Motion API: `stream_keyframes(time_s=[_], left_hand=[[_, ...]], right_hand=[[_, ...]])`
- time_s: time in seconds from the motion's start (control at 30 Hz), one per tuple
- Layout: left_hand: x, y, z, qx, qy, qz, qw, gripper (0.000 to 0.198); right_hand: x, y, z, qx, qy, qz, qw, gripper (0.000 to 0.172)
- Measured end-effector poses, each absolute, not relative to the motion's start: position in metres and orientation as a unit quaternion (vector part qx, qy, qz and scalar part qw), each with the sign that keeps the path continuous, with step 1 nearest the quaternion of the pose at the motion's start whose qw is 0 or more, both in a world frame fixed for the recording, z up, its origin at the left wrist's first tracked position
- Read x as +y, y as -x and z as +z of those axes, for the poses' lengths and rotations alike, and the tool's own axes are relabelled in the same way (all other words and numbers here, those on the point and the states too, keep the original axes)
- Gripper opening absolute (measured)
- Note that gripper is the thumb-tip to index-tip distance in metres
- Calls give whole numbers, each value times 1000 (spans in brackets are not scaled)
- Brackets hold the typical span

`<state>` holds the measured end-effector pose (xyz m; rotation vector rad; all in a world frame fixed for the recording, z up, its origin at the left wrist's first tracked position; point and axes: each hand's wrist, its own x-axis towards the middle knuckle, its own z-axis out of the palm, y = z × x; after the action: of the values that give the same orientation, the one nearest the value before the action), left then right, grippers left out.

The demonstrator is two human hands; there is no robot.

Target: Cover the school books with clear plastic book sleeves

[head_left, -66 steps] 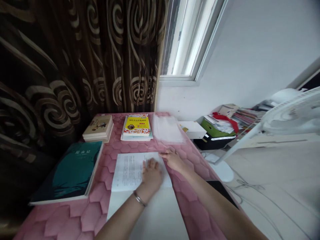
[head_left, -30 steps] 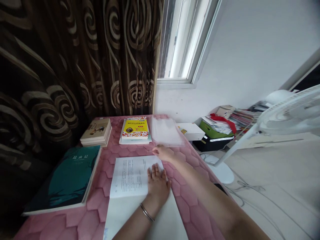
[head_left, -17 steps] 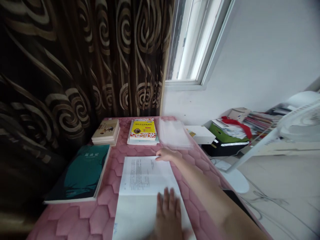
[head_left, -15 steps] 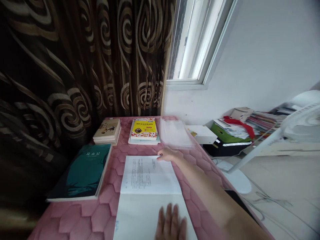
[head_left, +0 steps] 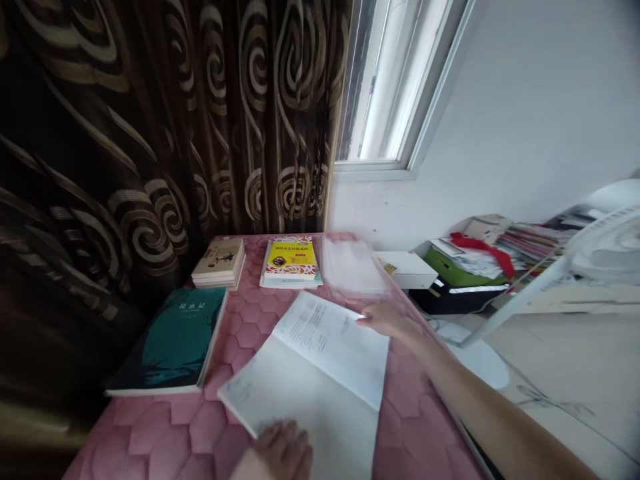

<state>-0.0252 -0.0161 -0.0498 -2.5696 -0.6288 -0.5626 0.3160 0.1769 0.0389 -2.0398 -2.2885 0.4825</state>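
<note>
An opened paperback book (head_left: 320, 393) lies turned at an angle on the pink padded surface. Its far page carries printed text, while the near side is mostly blank with a small mark by its left corner. My right hand (head_left: 379, 319) pinches the far right edge of the printed page between thumb and fingers. Low in the view, my left hand (head_left: 285, 448) rests on the blank near side by its left edge. Its fingers look laid out over the paper, somewhat blurred. To the left is a dark green book (head_left: 173, 343), touched by neither hand.
Beyond the opened book are a stack of small tan books (head_left: 219, 261), a yellow-covered book (head_left: 290, 257) on other books, and clear plastic sheets (head_left: 353, 267). A dark patterned curtain (head_left: 255, 120) hangs behind. At right stand a white fan (head_left: 540, 293) and a box of papers (head_left: 460, 293).
The opened book has swung clockwise. My right hand has moved right with its far edge, and my left hand has shifted left across the near side.
</note>
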Motion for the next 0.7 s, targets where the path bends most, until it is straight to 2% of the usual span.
stream_keyframes(time_s=[0.1,0.23,0.37,0.57,0.7], left_hand=[[22,59,2,-331,931,-101,117,37],[68,77,34,-459,885,-71,22,43],[90,80,23,-542,833,-115,-8,44],[92,88,-11,-575,783,-211,-109,54],[89,90,-21,-605,748,-248,-115,60]], right_hand=[[137,-346,31,-707,692,144,28,38],[83,-351,4,-651,728,177,121,44],[55,-339,-16,-610,732,224,204,41],[52,-338,-25,-559,753,246,247,42],[49,-340,-21,-510,744,304,307,41]])
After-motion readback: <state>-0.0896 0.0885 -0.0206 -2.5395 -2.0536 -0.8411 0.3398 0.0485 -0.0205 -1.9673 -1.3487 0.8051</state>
